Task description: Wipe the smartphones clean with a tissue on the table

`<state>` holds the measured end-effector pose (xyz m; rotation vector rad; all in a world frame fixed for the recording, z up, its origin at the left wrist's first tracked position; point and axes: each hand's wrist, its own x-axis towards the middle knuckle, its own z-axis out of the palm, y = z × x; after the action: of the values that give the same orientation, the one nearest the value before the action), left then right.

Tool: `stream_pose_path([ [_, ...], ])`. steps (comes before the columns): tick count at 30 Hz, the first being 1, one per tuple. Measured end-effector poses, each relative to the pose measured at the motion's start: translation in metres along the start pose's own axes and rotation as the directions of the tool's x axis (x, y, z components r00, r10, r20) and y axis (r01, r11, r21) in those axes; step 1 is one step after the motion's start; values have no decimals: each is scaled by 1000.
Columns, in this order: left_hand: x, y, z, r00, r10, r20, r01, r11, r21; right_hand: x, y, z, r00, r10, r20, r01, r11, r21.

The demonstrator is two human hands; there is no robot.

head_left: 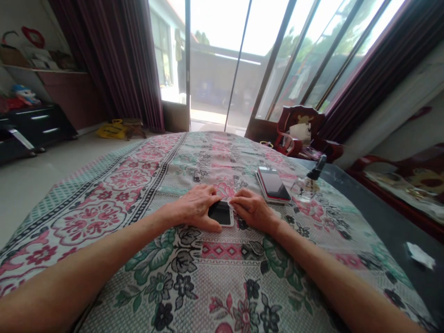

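Note:
A small white-framed phone [222, 213] with a dark screen lies flat on the flowered cloth [145, 194] in front of me. My left hand [196, 206] rests over its left side, fingers and thumb closed around its edges. My right hand [253, 210] sits at its right edge, fingertips pinched at the top right corner on what looks like a small white wipe or film; I cannot make it out clearly.
A stack of two phones [273, 185] lies to the right of my hands. Beside it stands a small clear spray bottle [308, 182] with a black top. A crumpled white scrap [420, 255] lies on the dark surface at right. Red wooden chairs [298, 132] stand beyond.

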<state>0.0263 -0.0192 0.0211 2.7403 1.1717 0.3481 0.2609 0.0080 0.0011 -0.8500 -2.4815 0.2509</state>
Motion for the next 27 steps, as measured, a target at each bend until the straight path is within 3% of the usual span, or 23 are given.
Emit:
stream_pose_path([
  [8,4,-3,8,999,-5,-40,4,1000,-29,-5,1,7,999,12,-51,-10,999,30],
  [27,4,-3,4,1000,1,-17,-2,998,-57,-27,-19,-2,983,-175,-56,177,984,34],
])
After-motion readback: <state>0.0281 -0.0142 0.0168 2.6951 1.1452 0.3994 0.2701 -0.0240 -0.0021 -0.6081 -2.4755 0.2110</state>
